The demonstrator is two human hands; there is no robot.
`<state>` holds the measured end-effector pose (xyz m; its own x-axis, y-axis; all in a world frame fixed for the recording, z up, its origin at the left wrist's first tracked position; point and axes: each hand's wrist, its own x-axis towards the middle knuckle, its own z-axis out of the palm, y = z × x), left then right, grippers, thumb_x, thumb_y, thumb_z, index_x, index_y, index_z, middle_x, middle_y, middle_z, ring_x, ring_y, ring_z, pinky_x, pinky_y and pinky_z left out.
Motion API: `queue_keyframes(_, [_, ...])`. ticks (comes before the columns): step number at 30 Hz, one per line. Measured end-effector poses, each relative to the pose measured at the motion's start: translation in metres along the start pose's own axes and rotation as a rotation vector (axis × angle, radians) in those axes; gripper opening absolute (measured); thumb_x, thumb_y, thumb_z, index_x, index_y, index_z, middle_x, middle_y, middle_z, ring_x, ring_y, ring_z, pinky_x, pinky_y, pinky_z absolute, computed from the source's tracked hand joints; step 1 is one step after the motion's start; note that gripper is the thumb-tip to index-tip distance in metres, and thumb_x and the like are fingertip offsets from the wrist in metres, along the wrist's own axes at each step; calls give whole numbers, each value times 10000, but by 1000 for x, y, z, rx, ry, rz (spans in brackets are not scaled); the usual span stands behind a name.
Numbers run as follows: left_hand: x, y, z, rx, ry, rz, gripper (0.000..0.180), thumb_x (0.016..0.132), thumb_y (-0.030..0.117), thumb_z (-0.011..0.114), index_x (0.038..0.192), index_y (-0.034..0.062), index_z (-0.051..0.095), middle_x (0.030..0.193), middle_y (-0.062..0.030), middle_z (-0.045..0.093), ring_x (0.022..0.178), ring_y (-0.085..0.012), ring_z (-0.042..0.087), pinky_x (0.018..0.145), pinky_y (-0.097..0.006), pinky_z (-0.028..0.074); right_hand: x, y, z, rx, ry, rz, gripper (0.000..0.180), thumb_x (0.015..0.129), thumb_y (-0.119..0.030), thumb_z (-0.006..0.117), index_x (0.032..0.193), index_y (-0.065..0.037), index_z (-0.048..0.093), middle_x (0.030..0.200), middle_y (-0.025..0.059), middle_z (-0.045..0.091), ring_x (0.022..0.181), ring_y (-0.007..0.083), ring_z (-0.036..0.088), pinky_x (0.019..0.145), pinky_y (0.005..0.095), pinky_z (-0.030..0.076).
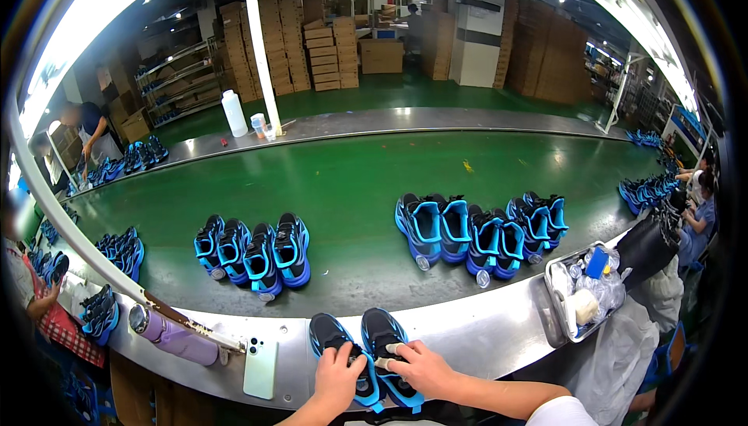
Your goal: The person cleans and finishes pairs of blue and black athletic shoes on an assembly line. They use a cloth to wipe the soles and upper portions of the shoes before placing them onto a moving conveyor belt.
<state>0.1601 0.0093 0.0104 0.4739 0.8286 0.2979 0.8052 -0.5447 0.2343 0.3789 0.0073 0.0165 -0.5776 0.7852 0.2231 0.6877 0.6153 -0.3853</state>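
Steel ledge edge, left hand (336, 377) grasping left sneaker (336, 348), right hand (421, 369) grasping right sneaker (387, 344)

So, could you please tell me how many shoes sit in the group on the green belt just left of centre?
4, side by side: first shoe, second, third, fourth, from left to right. None seems hidden there.

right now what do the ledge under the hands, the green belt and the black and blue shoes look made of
The grey ledge looks like brushed sheet metal: dull, streaky glare. The wide green conveyor belt seems rubber or plastic, smooth with a soft sheen. The pair of black and blue sports shoes under the left hand and right hand looks like textile uppers with glossier synthetic blue trim, though that is hard to confirm.
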Motion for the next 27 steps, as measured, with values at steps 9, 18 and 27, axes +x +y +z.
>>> queue_keyframes(9, [-24,0,18,-232,153,-64,526,658,-35,612,1173,74,595,1110,-144,564,914,-328,549,751,-381,510,-4,-9,0,85,239,-38,355,668,30,617,1000,-96,617,1057,59,622,849,266,588,708,346,520])
queue_keyframes(18, [6,15,-8,-222,48,-159,456,633,-73,584,1035,126,669,1068,-172,552,931,-359,527,773,-426,464,9,14,-22,368,7,23,462,687,28,632,1111,-156,635,1248,127,508,1027,338,521,852,408,479])
queue_keyframes(27, [-11,14,24,-112,75,7,299,676,72,605,951,135,705,1170,-164,578,900,-315,538,758,-400,485,-14,20,6,256,68,-48,401,657,23,626,1015,-153,671,1243,144,545,1081,346,525,917,406,462])
